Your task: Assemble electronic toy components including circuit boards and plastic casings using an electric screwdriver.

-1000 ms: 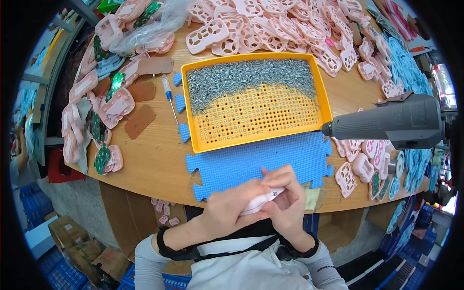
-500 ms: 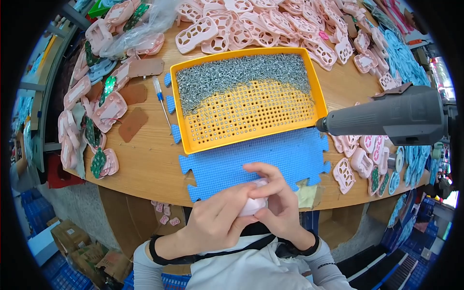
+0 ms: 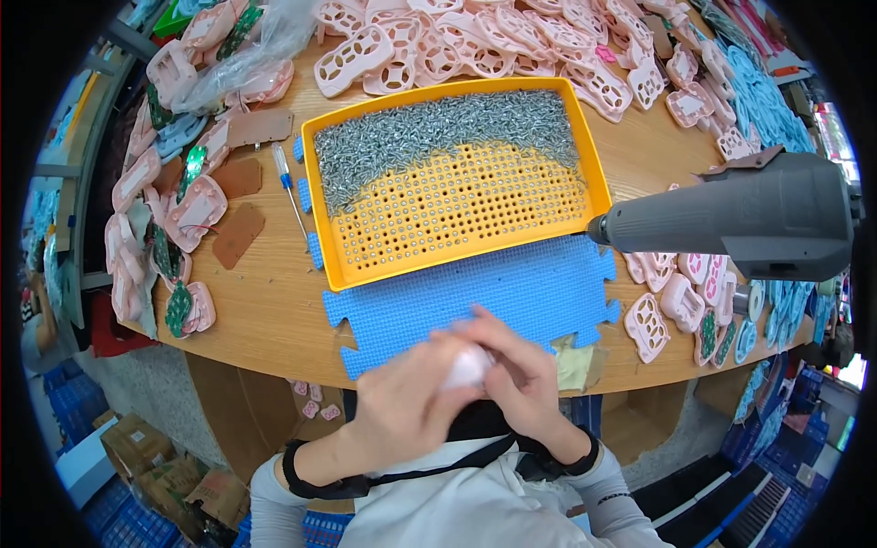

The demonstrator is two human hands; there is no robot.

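Note:
A small pale pink plastic shell (image 3: 470,366) is held between my hands in front of my body, just over the near edge of the blue foam mat (image 3: 438,320). My left hand (image 3: 402,393) wraps round it from the left, smeared by motion. On the other side my right hand (image 3: 523,370) has its thumb and bent fingers against the shell. Much of the piece is hidden by the fingers. Beyond the mat a yellow tray (image 3: 598,173) holds loose silver screws (image 3: 448,123), with more standing in its perforated floor.
A dark electric screwdriver (image 3: 722,219) reaches in from the right. Pink plastic frames (image 3: 438,50) heap up at the back. Pink shells with green circuit boards (image 3: 187,215) line the left, near a thin screwdriver (image 3: 290,192). Blue parts (image 3: 763,105) lie at the far right.
Both hands have moved slightly up and left with the pink shell, and the left is now blurred. The whole view has shifted a little.

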